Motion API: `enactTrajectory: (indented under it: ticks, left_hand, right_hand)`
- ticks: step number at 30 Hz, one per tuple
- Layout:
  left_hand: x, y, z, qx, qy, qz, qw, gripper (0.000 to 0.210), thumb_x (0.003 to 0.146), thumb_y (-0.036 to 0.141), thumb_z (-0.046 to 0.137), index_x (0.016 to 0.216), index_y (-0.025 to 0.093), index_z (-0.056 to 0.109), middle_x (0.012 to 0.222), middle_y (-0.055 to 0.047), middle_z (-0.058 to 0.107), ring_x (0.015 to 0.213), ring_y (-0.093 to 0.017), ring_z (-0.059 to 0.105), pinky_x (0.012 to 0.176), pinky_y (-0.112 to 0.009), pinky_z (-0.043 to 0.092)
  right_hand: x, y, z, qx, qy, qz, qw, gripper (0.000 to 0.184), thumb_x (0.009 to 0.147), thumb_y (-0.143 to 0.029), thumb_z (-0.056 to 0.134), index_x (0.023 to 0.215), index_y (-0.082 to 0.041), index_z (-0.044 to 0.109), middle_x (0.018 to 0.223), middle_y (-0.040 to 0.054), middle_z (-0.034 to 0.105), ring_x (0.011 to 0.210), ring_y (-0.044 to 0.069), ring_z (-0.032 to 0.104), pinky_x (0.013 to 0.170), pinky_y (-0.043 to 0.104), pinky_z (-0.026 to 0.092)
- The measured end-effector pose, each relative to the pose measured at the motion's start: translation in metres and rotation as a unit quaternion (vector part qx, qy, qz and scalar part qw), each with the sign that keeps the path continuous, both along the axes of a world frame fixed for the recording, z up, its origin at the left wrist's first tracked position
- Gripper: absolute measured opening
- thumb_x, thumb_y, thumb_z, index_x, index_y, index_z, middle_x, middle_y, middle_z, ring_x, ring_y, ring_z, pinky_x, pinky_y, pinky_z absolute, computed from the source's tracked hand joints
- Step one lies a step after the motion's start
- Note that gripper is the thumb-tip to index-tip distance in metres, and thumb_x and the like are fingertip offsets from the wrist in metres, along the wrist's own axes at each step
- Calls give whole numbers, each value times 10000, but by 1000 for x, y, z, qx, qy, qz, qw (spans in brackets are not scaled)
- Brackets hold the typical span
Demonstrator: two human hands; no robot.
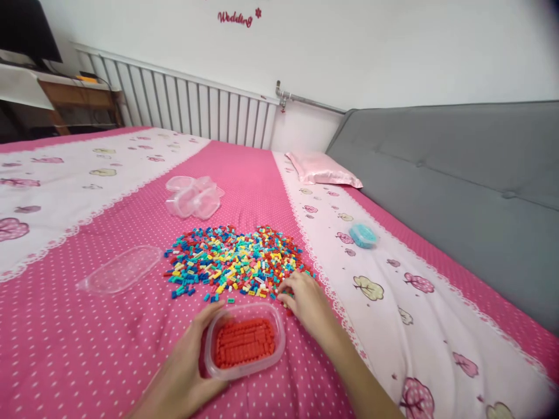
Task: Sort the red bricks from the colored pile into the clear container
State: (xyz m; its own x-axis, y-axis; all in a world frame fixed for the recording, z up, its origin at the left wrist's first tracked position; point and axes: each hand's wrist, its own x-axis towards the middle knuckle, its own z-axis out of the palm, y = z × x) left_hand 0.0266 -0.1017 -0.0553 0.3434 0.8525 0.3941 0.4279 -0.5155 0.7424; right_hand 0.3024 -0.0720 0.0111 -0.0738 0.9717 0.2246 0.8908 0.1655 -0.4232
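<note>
My left hand (192,355) is wrapped round the left side of a clear plastic container (279,343), with the thumb at its near side and the fingers at its far side. Inside lie small red building blocks (244,342) in close rows. A wide heap of mixed building blocks (231,259), red, blue, yellow, green and white, spreads over the bed just beyond the container. At the heap's near right edge is my right hand (299,294), its fingers bent down among the blocks. Whatever its fingertips hold is too small to make out.
A clear lid (122,269) lies left of the heap, and stacked clear containers (194,196) stand behind it. To the right sits a closed container of light blue pieces (364,235). A pink pillow (323,169) rests against the grey headboard (454,169). Pink patterned bedding (144,337) lies underneath.
</note>
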Motion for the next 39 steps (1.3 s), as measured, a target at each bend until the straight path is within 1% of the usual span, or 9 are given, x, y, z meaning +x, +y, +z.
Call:
enactTrajectory:
  ticks: [4,8,13,16,18,20,26,32,39]
  left_hand:
    - [3,-5,0,-21,-10,12,1000,825,779,444,808,1488,346,396,1438,-116,604,1252,-358,648,1036,-495,578]
    - [5,-9,7,-43,-9,10,999,817,779,461,809,1483,333,414,1420,-119,616,1243,-358,654,1036,-491,577]
    - [12,-11,13,-21,8,-2,1000,775,822,454,785,1467,310,380,1419,-132,600,1254,-354,640,1043,-513,565]
    - [19,-14,11,-8,6,-3,1000,784,838,431,784,1470,335,330,1422,-115,584,1251,-332,636,1035,-511,565]
    - [23,-16,10,-6,-6,-6,1000,779,842,426,783,1464,346,319,1403,-101,585,1239,-319,638,1028,-503,568]
    - [25,-18,11,-9,-15,-10,1000,777,846,428,780,1461,351,311,1397,-96,578,1244,-314,631,1029,-500,564]
    - [27,-19,15,-26,-8,-14,1000,824,830,436,804,1463,349,283,1415,-103,551,1271,-314,603,1059,-515,532]
    - [27,-21,19,-18,-6,-21,1000,829,830,454,805,1459,349,275,1401,-90,567,1254,-304,614,1038,-478,543]
    - [27,-24,21,-29,-7,-17,999,837,822,489,810,1456,361,279,1397,-80,562,1250,-299,609,1040,-481,542]
  right_hand:
    - [-8,-1,-3,-7,-4,0,1000,218,800,-11,752,803,-226,718,889,40,718,913,267,672,825,380,524]
    - [-3,-4,-1,-9,19,5,1000,220,844,-10,673,836,-226,711,873,25,731,881,242,683,804,356,516]
    - [-12,-8,21,-2,172,13,985,171,889,-62,650,943,-210,715,909,9,740,776,183,702,759,301,532]
    - [-34,-21,34,-20,229,70,971,178,874,-27,669,891,-196,721,897,7,735,778,161,705,743,251,533]
    - [-49,-32,38,-37,189,105,976,237,840,31,680,881,-196,734,921,10,727,831,164,699,779,247,514]
    - [-61,-41,39,-55,119,112,985,297,828,74,663,902,-202,746,965,17,725,887,177,694,805,254,488]
    - [-75,-50,41,-95,-30,20,995,296,931,25,574,975,-226,724,912,10,760,840,202,715,665,261,394]
    - [-86,-51,38,-79,-104,-15,991,251,950,-49,627,1045,-265,713,871,10,768,786,208,728,592,276,324]
    - [-94,-51,40,-104,-152,-34,982,200,956,-80,636,918,-243,746,845,28,773,760,219,722,580,298,312]
